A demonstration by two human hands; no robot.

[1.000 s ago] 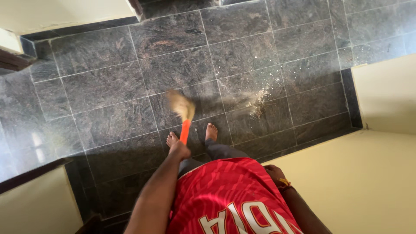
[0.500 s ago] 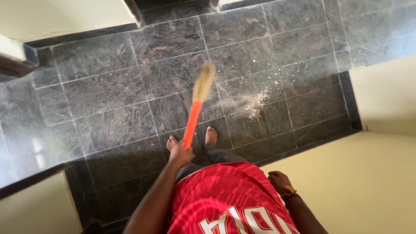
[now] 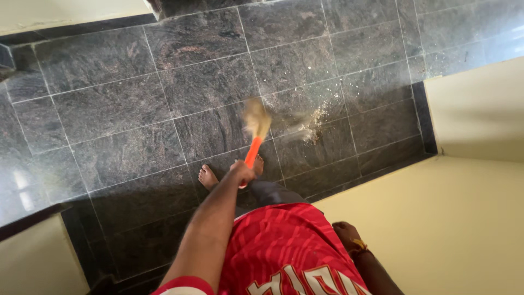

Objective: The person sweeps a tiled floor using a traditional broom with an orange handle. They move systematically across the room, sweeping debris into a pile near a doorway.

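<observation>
My left hand grips the orange handle of a broom. Its straw-coloured bristles are blurred with motion, low over the dark stone floor just ahead of my bare feet. A small heap of pale dust and crumbs lies on the tiles to the right of the bristles. My right hand, with a yellow band at the wrist, hangs loose beside my red shirt and holds nothing.
Dark grey stone tiles cover the floor. Pale yellow walls close in at the right, the upper right and the lower left. A black skirting strip runs along the wall bases.
The broom first swung up and forward, then came back down toward the dust heap. My left hand shifted right, over my right foot, and the view drifted slightly.
</observation>
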